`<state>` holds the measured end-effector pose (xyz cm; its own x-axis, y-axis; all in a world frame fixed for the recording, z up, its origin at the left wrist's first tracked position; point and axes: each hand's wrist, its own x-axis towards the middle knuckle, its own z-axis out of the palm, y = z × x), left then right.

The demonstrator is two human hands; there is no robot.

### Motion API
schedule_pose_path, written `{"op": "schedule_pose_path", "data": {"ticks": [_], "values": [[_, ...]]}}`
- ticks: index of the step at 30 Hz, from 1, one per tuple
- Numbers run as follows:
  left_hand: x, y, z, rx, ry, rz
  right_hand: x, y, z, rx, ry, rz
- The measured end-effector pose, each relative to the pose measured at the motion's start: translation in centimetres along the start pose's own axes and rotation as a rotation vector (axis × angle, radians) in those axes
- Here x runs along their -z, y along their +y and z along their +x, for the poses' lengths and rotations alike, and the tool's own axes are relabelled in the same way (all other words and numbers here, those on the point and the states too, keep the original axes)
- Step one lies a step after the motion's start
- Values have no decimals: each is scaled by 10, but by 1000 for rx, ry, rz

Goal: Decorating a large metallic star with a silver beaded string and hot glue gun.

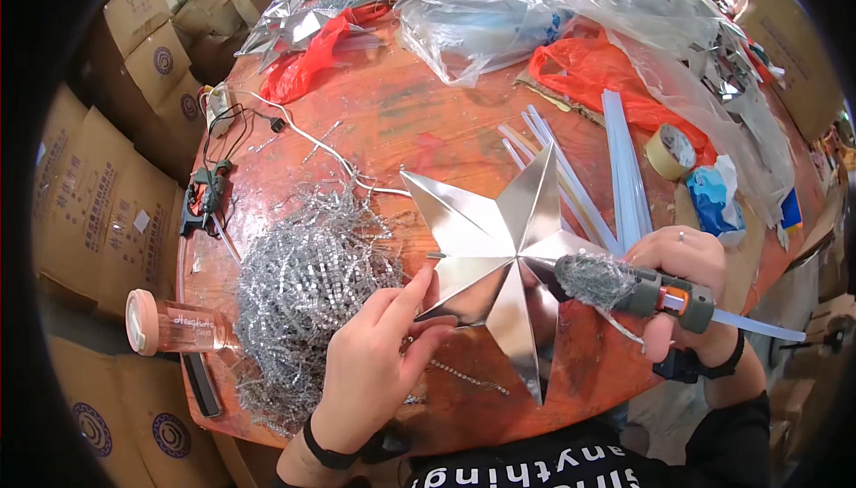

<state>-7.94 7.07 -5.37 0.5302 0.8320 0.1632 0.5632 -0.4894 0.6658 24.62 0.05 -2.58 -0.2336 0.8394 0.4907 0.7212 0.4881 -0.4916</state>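
**Pointed left at the hub of the silver star (486,229) from the right hand (687,261)**

Held over the near part of the counter (374,114), between both hands, faceted side up. Can't tell whether resting on the surface or lifted off.

Pinched at the lower-left point by the left hand (383,354), fingers and thumb nearly closed with thin sheet in between. Extends rightward from there, up to the nose of the glue gun (664,296).

Gripped in the right fingers, wrapped snugly about the gun's body. Runs nearly crosswise along the long axis, dipping a little toward the right. Overlaps the star's right point with the silver-wrapped nose (597,281); can't tell whether touching. Trails a clear glue stick (758,326) out the back, to the right.

Looks closer to the hub at the nose than at either set of fingers; of the two hands, slightly nearer from the left.

Leaves the silver garland heap (312,292) just left of the left hand.
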Motion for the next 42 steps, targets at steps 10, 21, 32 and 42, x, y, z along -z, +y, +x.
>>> {"op": "schedule_pose_path", "data": {"ticks": [10, 21, 32, 42], "values": [[-4, -8, 2, -21, 0, 43, -2, 13, 10, 33, -54, 4], [-1, -7, 2, -4, -29, 83, 0, 11, 9, -9, -133, 7], [-2, -6, 3, -16, -13, 57, 1, -11, -3, 15, -147, 90], [-3, -4, 2, -17, -14, 85, 1, -14, -18, 29, -171, 36]]}}
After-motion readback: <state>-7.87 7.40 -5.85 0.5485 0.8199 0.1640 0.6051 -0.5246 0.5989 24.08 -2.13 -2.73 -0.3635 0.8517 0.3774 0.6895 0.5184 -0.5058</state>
